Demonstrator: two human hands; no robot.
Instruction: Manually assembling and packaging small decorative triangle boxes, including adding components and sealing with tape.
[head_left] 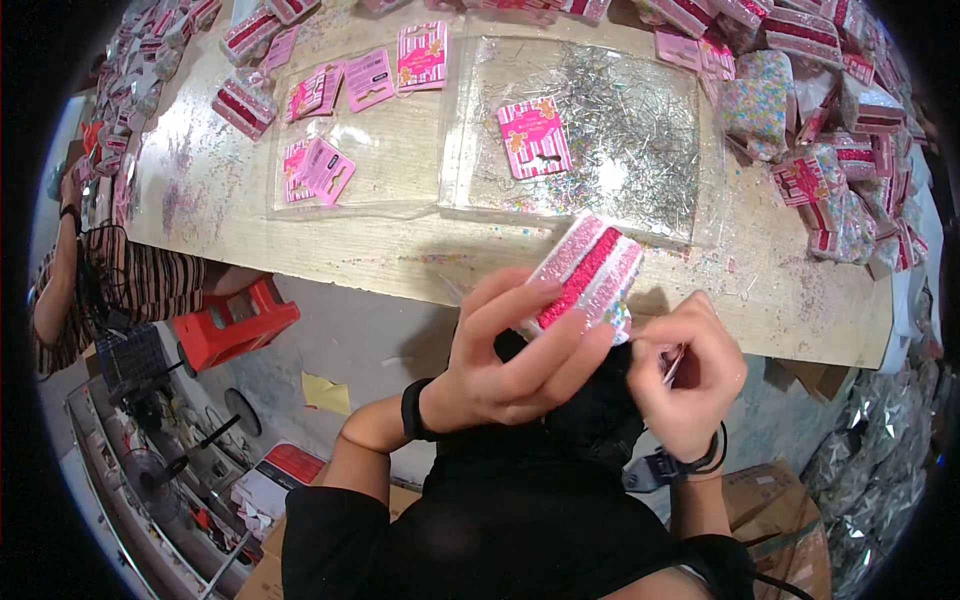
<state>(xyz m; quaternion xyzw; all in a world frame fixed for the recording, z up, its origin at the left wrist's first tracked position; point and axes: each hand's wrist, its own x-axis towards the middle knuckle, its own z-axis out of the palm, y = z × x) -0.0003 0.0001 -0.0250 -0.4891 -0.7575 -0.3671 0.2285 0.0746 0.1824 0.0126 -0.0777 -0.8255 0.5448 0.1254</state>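
Note:
My left hand (515, 350) grips a glittery toy cake slice (588, 272), pink and white with a dark pink layer, tilted above the table's near edge. Its sprinkle-covered end points toward my right hand (695, 365). That hand is closed in a pinch just beside this end. A sliver of something pale and pinkish shows between its curled fingers, too covered to name. Beyond the slice, a clear shallow tray (455, 190) holds many fine metal pins and one pink-and-white striped tag card (535, 138).
Another clear tray (385, 200) on the left carries several pink tag cards (370, 80). Wrapped cake slices pile up at the right (840, 190); another slice (243, 107) lies far left. Loose glitter dusts the wooden table (370, 260). A person in a striped top (160, 270) is at left, near a red stool (235, 325).

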